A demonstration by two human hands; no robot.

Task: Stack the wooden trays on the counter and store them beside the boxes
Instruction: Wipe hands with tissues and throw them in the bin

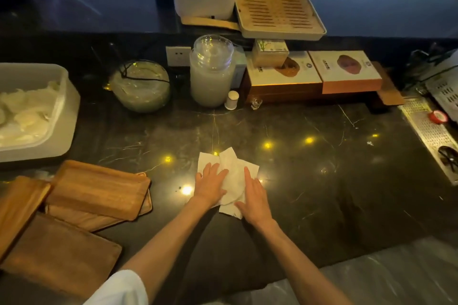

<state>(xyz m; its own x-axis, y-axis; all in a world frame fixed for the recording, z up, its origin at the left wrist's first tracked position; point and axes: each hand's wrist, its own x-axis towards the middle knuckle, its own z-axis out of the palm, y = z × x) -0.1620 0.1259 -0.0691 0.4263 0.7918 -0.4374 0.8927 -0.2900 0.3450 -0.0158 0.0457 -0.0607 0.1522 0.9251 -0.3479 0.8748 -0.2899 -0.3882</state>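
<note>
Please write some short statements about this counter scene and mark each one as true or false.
1. The left hand and the right hand both lie flat on the white paper. True.
2. The wooden trays stand beside the boxes. False: they lie loosely overlapped at the left of the counter, far from the boxes.
3. The glass jar has its lid on. True.
4. The right hand grips a tray. False: it only rests on the paper.
</note>
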